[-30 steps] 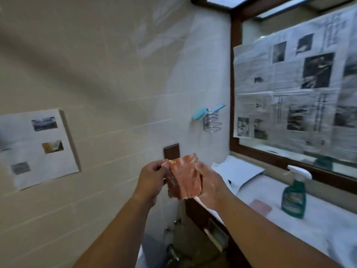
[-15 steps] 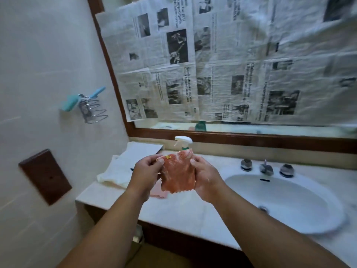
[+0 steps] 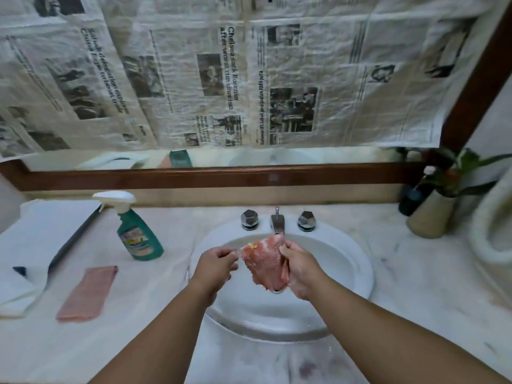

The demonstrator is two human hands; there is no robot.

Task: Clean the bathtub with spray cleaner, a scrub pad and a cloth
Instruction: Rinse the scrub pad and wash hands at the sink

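Right hand [image 3: 300,268] clamps the orange scrub pad [image 3: 264,261] over the sink basin [image 3: 335,259]. My left hand [image 3: 217,263] is curled just beside it; I can't tell contact. Marble counter [image 3: 415,286], newspapered mirror [image 3: 332,156]. Pad hangs, long axis far-to-near, lower end toward the drain [image 3: 278,291].

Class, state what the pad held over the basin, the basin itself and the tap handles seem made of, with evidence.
The orange-pink mesh scrub pad: probably synthetic netting, matte; open weave, limp folds. The white oval basin: likely glazed ceramic; smooth, glossy. The faceted tap handles: apparently chromed metal; mirror-like glints.
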